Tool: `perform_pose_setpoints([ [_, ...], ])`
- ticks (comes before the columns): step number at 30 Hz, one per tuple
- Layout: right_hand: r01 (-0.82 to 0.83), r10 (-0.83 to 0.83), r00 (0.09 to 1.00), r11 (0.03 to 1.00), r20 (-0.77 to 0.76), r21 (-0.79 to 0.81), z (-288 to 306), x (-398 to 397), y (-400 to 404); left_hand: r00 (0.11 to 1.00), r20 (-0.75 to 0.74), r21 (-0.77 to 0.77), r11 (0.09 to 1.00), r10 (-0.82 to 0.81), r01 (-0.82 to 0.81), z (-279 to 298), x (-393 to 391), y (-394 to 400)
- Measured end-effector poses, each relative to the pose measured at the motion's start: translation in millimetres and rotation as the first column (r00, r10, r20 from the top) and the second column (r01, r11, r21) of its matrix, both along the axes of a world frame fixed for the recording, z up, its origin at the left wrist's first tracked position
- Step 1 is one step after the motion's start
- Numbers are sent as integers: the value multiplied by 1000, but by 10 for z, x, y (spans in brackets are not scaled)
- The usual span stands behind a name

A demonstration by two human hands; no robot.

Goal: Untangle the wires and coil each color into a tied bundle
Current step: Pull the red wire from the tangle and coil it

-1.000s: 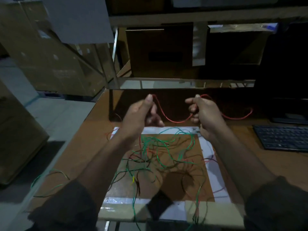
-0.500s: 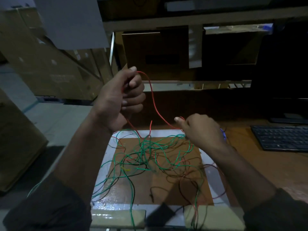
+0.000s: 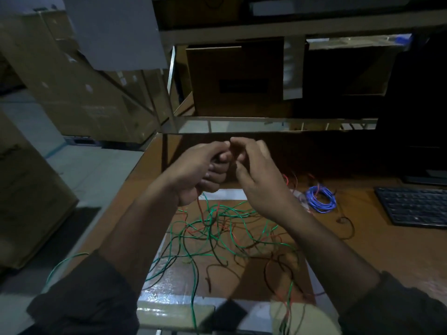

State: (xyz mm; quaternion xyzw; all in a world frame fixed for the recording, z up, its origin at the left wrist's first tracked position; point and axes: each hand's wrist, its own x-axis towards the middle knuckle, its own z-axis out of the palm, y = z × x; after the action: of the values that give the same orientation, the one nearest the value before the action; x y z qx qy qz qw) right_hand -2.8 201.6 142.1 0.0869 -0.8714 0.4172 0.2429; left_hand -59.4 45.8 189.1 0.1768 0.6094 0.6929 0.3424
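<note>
My left hand and my right hand meet fingertip to fingertip above the far edge of the taped cardboard mat. The left fist is closed around red wire, a strand of which drops from it into the pile. My right hand's thumb and forefinger pinch at the same spot; the wire between the hands is hidden. Below lies a tangle of green wire, black wire and more red strands. A coiled blue wire bundle rests on the table to the right.
A dark keyboard lies at the right on the wooden table. A shelf rail and cardboard boxes stand behind the hands. One green strand hangs over the table's left edge. Large cartons stand on the floor at left.
My left hand came down from its raised position and my right hand rose from the mat; both now meet in front of the shelf. The long red span between them is gone.
</note>
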Motion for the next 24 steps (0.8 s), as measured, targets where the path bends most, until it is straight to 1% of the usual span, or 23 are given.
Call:
perform_pose_setpoints([
  [3, 1, -1, 1000, 991, 4, 135, -15, -57, 57, 997, 54, -14, 999, -46, 47, -61, 8, -76],
  [5, -7, 4, 1000, 980, 16, 199, 3, -74, 83, 998, 36, -12, 999, -46, 47, -117, 28, -96],
  [6, -17, 12, 1000, 984, 27, 179, 24, -78, 87, 1000, 6, 1, 1000, -26, 26, -148, 29, -113],
  [7, -23, 19, 999, 995, 38, 98, 37, -96, 106, 999, -34, 18, 1000, 5, -4, -188, 23, -136],
  [8, -10, 11, 999, 999, 46, -36, 45, -121, 141, 996, -74, 32, 999, 42, -40, -235, 13, -167],
  [9, 30, -24, 999, 985, 37, -171, 47, -158, 200, 991, -109, 36, 997, 79, -75, -297, 1, -200],
  [10, 87, -87, 996, 959, 11, -270, 54, -203, 277, 983, -146, 23, 994, 110, -108, -368, -1, -233],
  [11, 143, -158, 987, 940, -22, -310, 57, -253, 371, 974, -182, -2, 990, 136, -139, -451, -1, -257],
  [12, 188, -212, 976, 934, -49, -305, 57, -284, 453, 966, -210, -28, 986, 154, -164, -533, 11, -276],
  [14, 248, -269, 962, 933, -50, -261, 32, -342, 563, 957, -233, -52, 980, 175, -192, -672, 31, -302],
  [16, 299, -320, 947, 912, -29, -280, -25, -375, 628, 953, -236, -45, 978, 189, -206, -745, 24, -347],
  [18, 343, -364, 931, 880, -1, -328, -89, -390, 678, 961, -186, 18, 979, 205, -205, -766, 7, -418],
  [20, 355, -365, 931, 878, 31, -323, -139, -371, 691, 974, -94, 143, 971, 208, -193, -718, 5, -467],
  [22, 346, -331, 938, 906, 100, -244, -174, -332, 640, 984, -26, 271, 949, 177, -163, -614, 16, -468],
  [24, 308, -279, 937, 944, 209, -123, -216, -298, 549, 990, 4, 398, 908, 141, -131, -493, 19, -438],
])
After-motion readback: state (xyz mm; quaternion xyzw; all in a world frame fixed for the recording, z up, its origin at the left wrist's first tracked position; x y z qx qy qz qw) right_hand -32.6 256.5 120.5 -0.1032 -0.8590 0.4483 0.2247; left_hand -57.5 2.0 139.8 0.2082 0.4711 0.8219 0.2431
